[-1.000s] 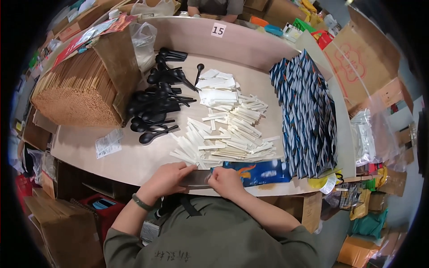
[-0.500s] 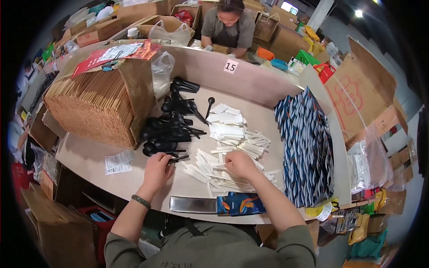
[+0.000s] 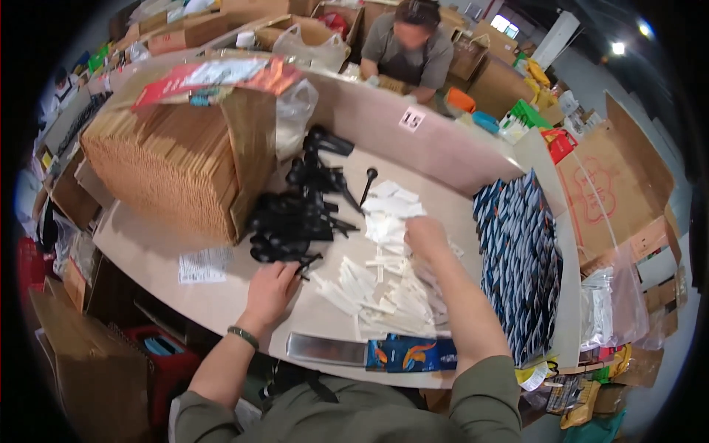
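Observation:
Beside the pile of black plastic spoons (image 3: 295, 214), my left hand (image 3: 272, 294) rests low over the table, its fingers closed on a black spoon (image 3: 307, 267) at the pile's near end. My right hand (image 3: 427, 238) reaches over the loose white strips (image 3: 402, 295), curled, at the edge of some wider white pieces (image 3: 393, 210). Its fingertips are blurred and partly hidden, so what it grips cannot be made out. A long flat packet (image 3: 402, 354), silver at one end and blue with orange print at the other, lies by the table's front edge.
A big carton (image 3: 255, 151) packed with brown cardboard pieces stands at left, near a printed paper (image 3: 205, 266). Blue-and-grey packets (image 3: 518, 273) are stacked in rows at right. A low partition (image 3: 458, 144) closes the back; a co-worker (image 3: 408, 44) sits beyond it.
My right hand has moved away from me, from the white strips to the wider white pieces. My left hand stays by the black spoons. The whole view has shifted slightly.

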{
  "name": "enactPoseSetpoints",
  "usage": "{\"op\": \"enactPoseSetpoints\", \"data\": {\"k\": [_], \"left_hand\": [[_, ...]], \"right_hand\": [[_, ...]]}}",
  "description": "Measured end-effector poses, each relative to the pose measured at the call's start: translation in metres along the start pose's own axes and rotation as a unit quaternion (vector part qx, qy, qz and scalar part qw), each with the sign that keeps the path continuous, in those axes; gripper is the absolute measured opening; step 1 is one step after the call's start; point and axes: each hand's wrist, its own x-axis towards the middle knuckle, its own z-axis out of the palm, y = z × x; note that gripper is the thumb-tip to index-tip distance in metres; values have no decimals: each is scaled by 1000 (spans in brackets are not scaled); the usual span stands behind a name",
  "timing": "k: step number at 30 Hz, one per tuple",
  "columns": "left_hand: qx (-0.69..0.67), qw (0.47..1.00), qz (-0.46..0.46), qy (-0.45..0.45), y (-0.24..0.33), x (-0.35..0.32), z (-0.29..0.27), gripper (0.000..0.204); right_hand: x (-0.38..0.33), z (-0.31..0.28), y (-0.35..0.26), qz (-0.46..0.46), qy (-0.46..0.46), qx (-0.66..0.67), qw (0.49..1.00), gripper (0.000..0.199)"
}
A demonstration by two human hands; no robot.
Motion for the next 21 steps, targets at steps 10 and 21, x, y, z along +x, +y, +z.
{"op": "enactPoseSetpoints", "data": {"k": [10, 21], "left_hand": [[13, 997, 53, 54, -13, 6, 4, 12], [9, 996, 27, 85, -6, -9, 5, 14]], "right_hand": [[-171, -34, -171, -94, -138, 264, 950, 17], [-195, -23, -176, -184, -165, 235, 940, 21]]}}
